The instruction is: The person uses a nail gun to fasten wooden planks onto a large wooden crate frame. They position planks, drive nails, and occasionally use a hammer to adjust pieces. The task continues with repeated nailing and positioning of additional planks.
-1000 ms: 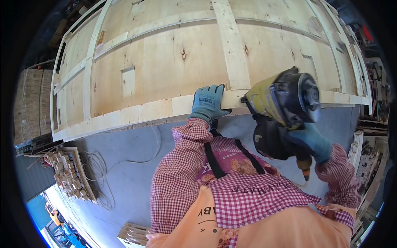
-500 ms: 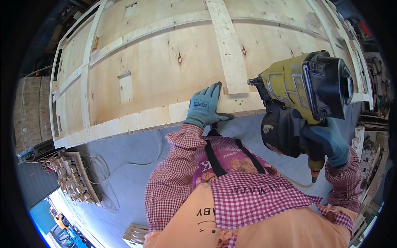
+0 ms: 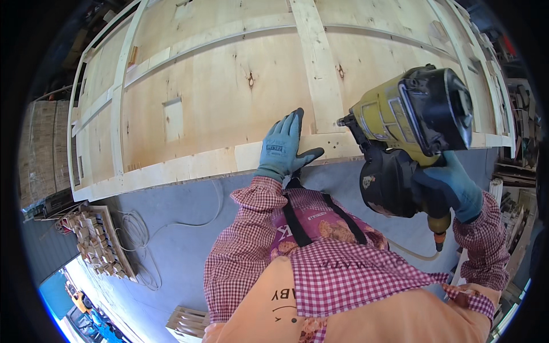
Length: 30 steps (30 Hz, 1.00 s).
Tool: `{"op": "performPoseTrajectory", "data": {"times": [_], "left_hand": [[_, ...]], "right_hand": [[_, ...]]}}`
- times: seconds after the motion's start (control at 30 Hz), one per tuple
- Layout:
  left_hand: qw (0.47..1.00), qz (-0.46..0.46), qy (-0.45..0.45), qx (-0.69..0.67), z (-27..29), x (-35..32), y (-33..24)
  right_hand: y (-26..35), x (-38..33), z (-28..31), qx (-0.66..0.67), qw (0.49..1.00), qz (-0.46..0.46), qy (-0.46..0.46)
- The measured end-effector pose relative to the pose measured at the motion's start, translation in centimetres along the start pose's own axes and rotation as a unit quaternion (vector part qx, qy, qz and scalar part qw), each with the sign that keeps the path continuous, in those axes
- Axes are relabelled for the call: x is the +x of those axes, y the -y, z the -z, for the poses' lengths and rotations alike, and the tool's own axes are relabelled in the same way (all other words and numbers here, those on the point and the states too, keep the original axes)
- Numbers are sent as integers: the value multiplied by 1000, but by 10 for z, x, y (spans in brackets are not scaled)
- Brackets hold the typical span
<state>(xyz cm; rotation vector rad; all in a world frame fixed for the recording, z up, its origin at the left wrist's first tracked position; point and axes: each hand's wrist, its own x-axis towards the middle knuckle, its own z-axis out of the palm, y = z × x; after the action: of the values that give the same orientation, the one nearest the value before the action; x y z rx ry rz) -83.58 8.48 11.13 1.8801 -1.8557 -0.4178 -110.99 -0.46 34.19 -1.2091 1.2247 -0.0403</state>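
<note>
A large wooden panel (image 3: 211,97) framed with pale battens spans the upper view. My left hand (image 3: 281,146), in a blue-grey work glove, lies on the panel's near edge board (image 3: 194,167); its fingers are stretched out and its thumb is spread to the right. My right hand (image 3: 457,186), gloved alike, is wrapped round the handle of a yellow and black pneumatic nail gun (image 3: 394,114). The gun's nose points left, over the near end of a crosswise batten (image 3: 323,74); whether it touches the wood I cannot tell. A hose leads off below the handle.
On the grey floor at left, a pale air hose (image 3: 136,231) lies coiled beside a stack of short wood blocks (image 3: 100,240). A slatted wooden piece (image 3: 187,324) sits at bottom. Timber offcuts (image 3: 517,194) are piled at right, and stacked sheets (image 3: 46,151) stand far left.
The nail gun's nose has shifted slightly left and down, and its body has tilted. My left hand stays at the edge board, its thumb a little higher.
</note>
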Motion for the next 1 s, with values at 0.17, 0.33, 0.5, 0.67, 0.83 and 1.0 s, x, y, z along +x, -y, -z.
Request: {"op": "performPoseTrajectory", "data": {"times": [0.17,0.33,0.5,0.67,0.83,1.0], "left_hand": [[999,3,-31,-11,-4,1,6],[996,6,-74,-47,-8,-3,11],[990,6,-125,-71,-8,-7,7],[985,-3,-148,-84,-12,5,13],[985,14,-139,-102,-12,-8,17],[984,16,-142,-105,-6,-7,11]], "right_hand": [[12,-12,5,-64,997,36,26],[18,-12,5,15,999,-31,22],[24,4,-13,9,998,-56,15],[7,38,-11,1,1000,-2,25],[26,16,-4,-73,996,-8,52],[24,8,-6,-8,998,-54,25]]}}
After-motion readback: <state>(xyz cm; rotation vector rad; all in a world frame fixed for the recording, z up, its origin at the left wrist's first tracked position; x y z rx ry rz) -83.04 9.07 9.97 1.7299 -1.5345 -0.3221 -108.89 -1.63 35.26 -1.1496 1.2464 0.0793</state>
